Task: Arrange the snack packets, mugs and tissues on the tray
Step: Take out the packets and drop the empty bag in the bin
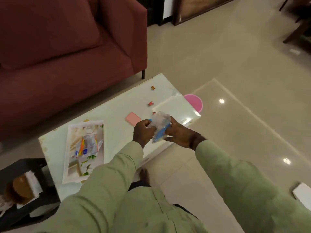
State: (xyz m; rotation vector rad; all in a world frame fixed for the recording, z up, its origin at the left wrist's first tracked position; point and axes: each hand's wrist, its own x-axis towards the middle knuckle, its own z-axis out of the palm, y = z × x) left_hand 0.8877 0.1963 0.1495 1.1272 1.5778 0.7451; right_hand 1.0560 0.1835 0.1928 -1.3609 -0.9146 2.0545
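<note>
Sofa (64,64) in maroon fills the far left of my view, and the white table (117,105) stands in front of it on pale tiles. On the table's near-left part I see the patterned tray (70,132), with snack packets (87,145) lying across its middle. Well right of the tray, above the table's near edge, my left hand (143,132) and right hand (178,133) both clutch a blue-and-clear crinkled packet (159,126), fingers curled around it. A pink flat case (133,118) lies just beyond my left hand.
</note>
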